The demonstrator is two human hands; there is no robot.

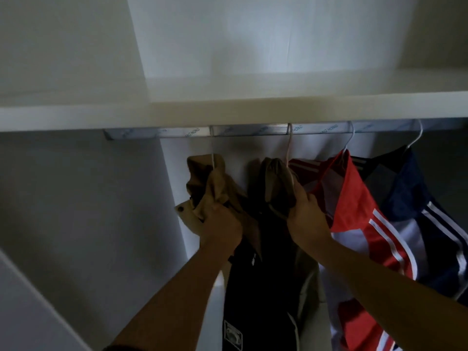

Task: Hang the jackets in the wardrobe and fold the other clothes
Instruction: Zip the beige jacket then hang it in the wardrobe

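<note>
Tan jacket hangs from the silver rail under the white shelf; our left hand bunches its cloth, fingers curled tight. Our right hand clamps the olive collar of the dark jacket beside it. Red jacket and navy jacket crowd close on the right.

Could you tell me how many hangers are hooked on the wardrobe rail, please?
4. Left to right on the rail: one holds the tan jacket, one the olive jacket, one the red jacket, one the navy jacket. Others may be hidden past the right edge.
</note>
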